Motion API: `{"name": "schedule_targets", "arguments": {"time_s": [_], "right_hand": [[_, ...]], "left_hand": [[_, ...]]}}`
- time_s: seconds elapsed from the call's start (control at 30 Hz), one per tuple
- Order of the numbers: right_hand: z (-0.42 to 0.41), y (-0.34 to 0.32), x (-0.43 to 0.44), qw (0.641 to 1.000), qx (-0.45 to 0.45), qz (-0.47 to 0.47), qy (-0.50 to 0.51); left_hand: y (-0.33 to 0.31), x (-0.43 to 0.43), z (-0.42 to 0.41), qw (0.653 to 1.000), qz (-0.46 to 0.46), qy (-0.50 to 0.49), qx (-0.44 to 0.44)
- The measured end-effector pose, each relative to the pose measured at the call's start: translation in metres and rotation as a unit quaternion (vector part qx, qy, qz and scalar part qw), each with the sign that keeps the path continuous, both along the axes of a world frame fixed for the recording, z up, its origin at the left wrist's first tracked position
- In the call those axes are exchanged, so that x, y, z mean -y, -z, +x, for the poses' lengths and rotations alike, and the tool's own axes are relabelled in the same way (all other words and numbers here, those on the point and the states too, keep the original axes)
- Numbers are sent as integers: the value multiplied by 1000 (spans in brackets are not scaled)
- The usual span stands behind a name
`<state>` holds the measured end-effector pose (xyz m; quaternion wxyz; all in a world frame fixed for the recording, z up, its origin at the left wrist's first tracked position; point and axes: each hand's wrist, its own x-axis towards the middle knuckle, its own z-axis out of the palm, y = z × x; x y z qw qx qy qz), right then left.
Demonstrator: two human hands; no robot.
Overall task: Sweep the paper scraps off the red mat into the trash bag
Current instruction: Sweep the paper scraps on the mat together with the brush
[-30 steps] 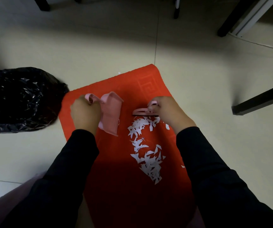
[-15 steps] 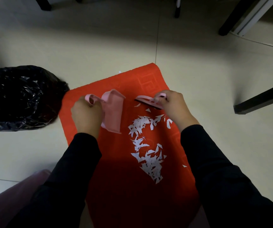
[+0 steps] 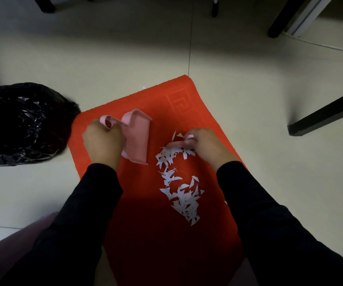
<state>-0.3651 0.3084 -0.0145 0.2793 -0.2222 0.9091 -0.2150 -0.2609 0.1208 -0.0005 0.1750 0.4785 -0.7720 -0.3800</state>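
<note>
Head view. The step in hand, as I judge it, is to collect the scraps (image 3: 184,200) with the brush (image 3: 174,144) and push them into the dustpan (image 3: 138,141).

To do it well, the dustpan should lie flat with its open lip pressed on the mat (image 3: 166,104), just beside the pile, so that no scrap slides under it. Now it looks tilted and stands a little apart from the scraps, to their left. The strokes should be short and low, going toward the dustpan, because such light paper can easily jump or fly. A few scraps lie beyond the brush, on its far side, so the brush should start behind them. One small piece lies near the right edge of the mat, beside the sleeve, and should not be forgotten. When the dustpan is full, it should be carried level to the bag (image 3: 21,124), which stands on the floor (image 3: 249,79) at the left, touching the corner of the mat or almost so.

The grip: the left hand (image 3: 102,143) is closed around the handle of the dustpan, and the loop of the handle shows above the knuckles. The right hand (image 3: 207,147) has its fingers curled tight on the brush, whose front part rests at the far end of the scraps. No scraps are visible in the dustpan; they lie in a long band down the middle of the mat.
</note>
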Motion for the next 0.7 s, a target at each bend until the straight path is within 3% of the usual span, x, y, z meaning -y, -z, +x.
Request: {"name": "schedule_targets", "arguments": {"time_s": [0.6,0.7], "right_hand": [[1,-18,-16,986,6,-117,120],[-10,-12,-16,986,-31,-118,115]], "left_hand": [[-12,-25,-3,1000,1,14,-25],[-7,-29,-10,999,-19,29,-21]]}}
